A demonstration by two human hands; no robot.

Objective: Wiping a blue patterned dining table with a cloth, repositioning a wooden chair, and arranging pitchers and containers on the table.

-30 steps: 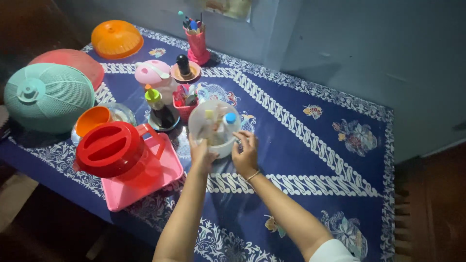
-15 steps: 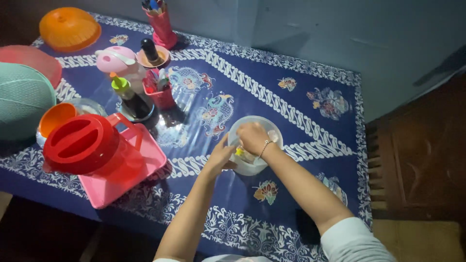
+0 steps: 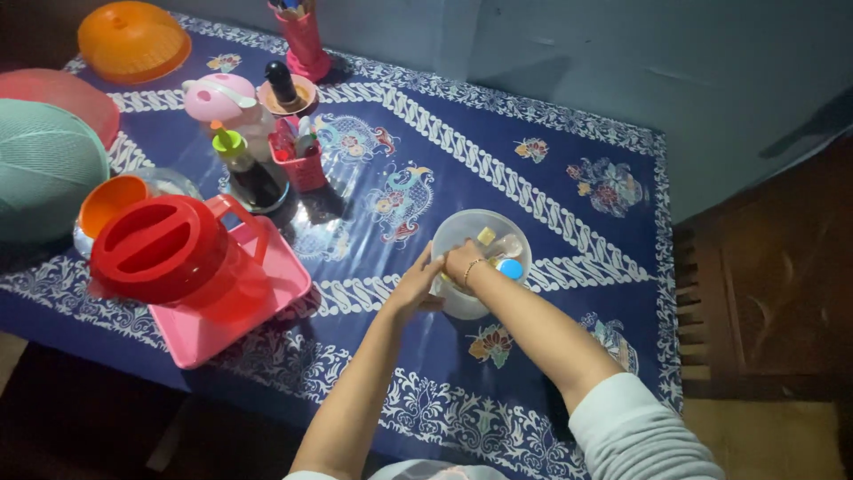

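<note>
A pale translucent bowl (image 3: 498, 217) stands on the blue patterned tablecloth (image 3: 551, 191), right of the table's middle. Inside it are small bottles, one with a blue cap (image 3: 510, 268) and one with a yellow cap (image 3: 486, 236). My left hand (image 3: 416, 286) is pressed against the bowl's near left side. My right hand (image 3: 461, 261) sits curled on the near rim, right beside the left hand, and covers part of the bowl's inside.
Left of the bowl a red jug (image 3: 155, 249) stands on a pink tray (image 3: 267, 298). Behind them are an orange cup (image 3: 108, 200), a teal dome cover (image 3: 40, 169), an orange cover (image 3: 131, 40), a green-capped dark bottle (image 3: 242, 169), a red basket (image 3: 304, 167) and a pink holder (image 3: 304, 44). A dark wooden cabinet (image 3: 764, 284) stands right.
The bowl has been drawn from beside the red basket toward the table's near right. My right hand has since slid from over the bowl's middle to its near rim.
</note>
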